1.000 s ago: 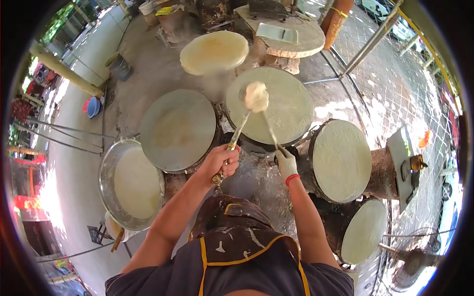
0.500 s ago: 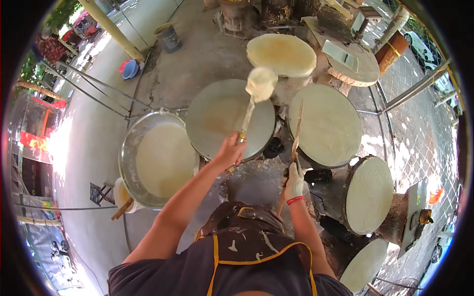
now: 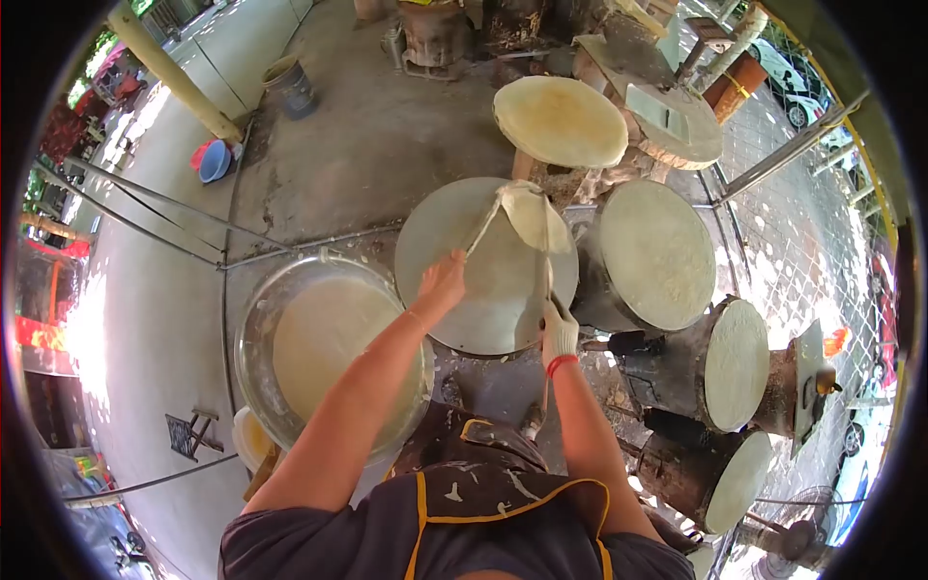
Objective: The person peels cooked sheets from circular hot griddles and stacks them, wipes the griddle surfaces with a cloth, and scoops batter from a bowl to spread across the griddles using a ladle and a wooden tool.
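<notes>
My bare left hand [image 3: 443, 282] is closed round the handle of a ladle [image 3: 480, 230], which is tipped over the flat round griddle [image 3: 454, 314] in front of me. Pale batter [image 3: 534, 215] shows at the ladle's head, over the griddle's far right part. My right hand [image 3: 558, 333], in a white glove with a red band at the wrist, grips a thin wooden stick [image 3: 548, 275] that reaches up beside the batter. A large metal basin [image 3: 253, 362] of pale batter stands left of the griddle, partly behind my left forearm.
Batter-coated griddles [image 3: 657, 253] [image 3: 737, 362] [image 3: 739, 481] curve down the right side. Beyond the near griddle lies a round yellowish sheet [image 3: 561, 121], beside a round table [image 3: 696, 145]. A bucket [image 3: 290, 87] and a blue basin [image 3: 215, 161] stand at the far left.
The view has shifted. The ladle has gone from upright above the griddle to tipped, with batter at its head. My gloved hand has brought the stick from the right griddle to this one.
</notes>
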The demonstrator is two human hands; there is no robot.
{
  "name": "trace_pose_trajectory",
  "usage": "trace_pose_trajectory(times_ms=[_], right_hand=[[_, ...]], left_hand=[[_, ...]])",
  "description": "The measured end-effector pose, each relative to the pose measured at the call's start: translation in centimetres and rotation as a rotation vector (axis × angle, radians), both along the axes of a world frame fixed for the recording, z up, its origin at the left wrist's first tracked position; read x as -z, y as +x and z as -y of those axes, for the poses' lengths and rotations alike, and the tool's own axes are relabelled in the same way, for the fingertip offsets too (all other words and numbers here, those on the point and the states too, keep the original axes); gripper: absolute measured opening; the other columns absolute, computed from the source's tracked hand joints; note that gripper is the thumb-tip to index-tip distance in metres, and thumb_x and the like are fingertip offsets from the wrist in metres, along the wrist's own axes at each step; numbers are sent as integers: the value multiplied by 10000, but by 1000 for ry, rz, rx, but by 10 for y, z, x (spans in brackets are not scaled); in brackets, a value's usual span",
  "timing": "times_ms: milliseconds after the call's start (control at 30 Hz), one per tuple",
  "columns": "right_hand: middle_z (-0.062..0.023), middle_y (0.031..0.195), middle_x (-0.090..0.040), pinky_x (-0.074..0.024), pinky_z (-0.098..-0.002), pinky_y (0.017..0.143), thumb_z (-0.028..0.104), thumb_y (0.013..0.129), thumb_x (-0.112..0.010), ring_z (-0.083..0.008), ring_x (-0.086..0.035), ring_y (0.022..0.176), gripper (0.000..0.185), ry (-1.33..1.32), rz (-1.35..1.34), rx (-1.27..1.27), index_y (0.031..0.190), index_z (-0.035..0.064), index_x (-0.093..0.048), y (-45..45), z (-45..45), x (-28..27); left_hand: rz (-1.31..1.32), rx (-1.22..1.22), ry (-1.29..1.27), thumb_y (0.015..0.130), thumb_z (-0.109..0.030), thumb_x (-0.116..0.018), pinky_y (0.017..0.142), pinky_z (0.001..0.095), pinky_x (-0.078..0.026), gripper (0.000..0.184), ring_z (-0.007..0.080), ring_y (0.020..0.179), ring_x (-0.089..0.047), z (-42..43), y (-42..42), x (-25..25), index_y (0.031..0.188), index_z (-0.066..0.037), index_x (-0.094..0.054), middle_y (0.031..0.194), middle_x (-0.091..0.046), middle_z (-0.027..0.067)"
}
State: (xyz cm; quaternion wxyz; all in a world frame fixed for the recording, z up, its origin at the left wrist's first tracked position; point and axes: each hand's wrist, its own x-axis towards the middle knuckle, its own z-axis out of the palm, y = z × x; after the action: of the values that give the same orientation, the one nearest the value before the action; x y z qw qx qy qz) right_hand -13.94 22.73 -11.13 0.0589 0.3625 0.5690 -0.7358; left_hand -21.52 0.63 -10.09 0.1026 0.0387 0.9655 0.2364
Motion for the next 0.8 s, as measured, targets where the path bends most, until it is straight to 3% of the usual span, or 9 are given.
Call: trace_pose_trajectory(times_ms=[100, 167, 200, 233, 333, 433, 600, 733, 800], right_hand=[[-50, 915, -614, -409, -198, 580, 176, 883, -531, -77, -518, 675, 423, 188, -136, 199, 1254, -28, -526, 29, 17, 42], [-33, 898, -611, -397, -196, 557, 172, 880, -535, -68, -498, 647, 411, 125, -124, 100, 1245, -14, -540, 17, 40, 48], [-25, 890, -609, -391, -195, 546, 170, 878, -537, -63, -488, 633, 404, 92, -116, 49, 1241, -7, -547, 5, 48, 46], [3, 858, -599, -353, -190, 505, 163, 873, -550, -47, -439, 584, 389, 99, 63, -93, 1229, 7, -561, -7, 57, -21], [18, 797, -574, -324, -193, 464, 163, 873, -551, -37, -421, 550, 361, 40, 12, 21, 1204, 22, -583, -12, 43, -15], [17, 745, -555, -327, -205, 434, 177, 862, -568, -36, -445, 543, 342, 234, -138, 42, 1172, 39, -610, -4, 41, 68], [23, 709, -552, -332, -230, 404, 147, 869, -556, -54, -446, 511, 332, 40, 103, -173, 1178, 40, -610, -29, 49, -25], [24, 708, -553, -328, -236, 404, 172, 872, -554, -57, -448, 520, 332, 254, -138, -40, 1178, 56, -613, -16, 43, 52], [27, 688, -541, -316, -237, 396, 182, 876, -552, -56, -429, 492, 346, 219, -47, -221, 1193, 53, -605, -31, 53, 36]], left_hand=[[-38, -3, -22, 842, -12, -454, 744, 503, -486, 237, 425, 880, -603, 29, -4, 3, 1079, -14, -439, 981, -576, 268], [-54, 0, -29, 840, -1, -453, 747, 500, -486, 243, 426, 887, -599, 37, -3, 7, 1082, -17, -448, 973, -563, 266], [-61, -6, -26, 838, 3, -454, 748, 499, -486, 252, 428, 886, -597, 39, -2, 8, 1089, -18, -451, 966, -557, 265], [-65, -13, -25, 836, 7, -455, 749, 498, -486, 262, 431, 886, -595, 40, 0, 8, 1097, -19, -455, 958, -551, 264], [-96, -62, -12, 825, -1, -472, 733, 500, -482, 389, 430, 853, -595, 50, 5, 6, 1212, -24, -441, 980, -524, 256], [-50, -89, -31, 808, -12, -494, 737, 485, -480, 545, 411, 854, -596, 68, 9, 5, 1339, -67, -385, 1040, -495, 243], [-67, -112, -91, 788, -31, -519, 763, 455, -470, 620, 356, 905, -566, 88, 23, 3, 1372, -207, -406, 1020, -466, 176], [-60, -152, -130, 794, -16, -515, 749, 443, -470, 626, 329, 891, -563, 108, 29, -4, 1353, -287, -435, 980, -452, 148], [-119, -96, -130, 799, -9, -513, 738, 440, -471, 619, 323, 878, -560, 115, 37, -6, 1350, -280, -442, 968, -448, 142]])
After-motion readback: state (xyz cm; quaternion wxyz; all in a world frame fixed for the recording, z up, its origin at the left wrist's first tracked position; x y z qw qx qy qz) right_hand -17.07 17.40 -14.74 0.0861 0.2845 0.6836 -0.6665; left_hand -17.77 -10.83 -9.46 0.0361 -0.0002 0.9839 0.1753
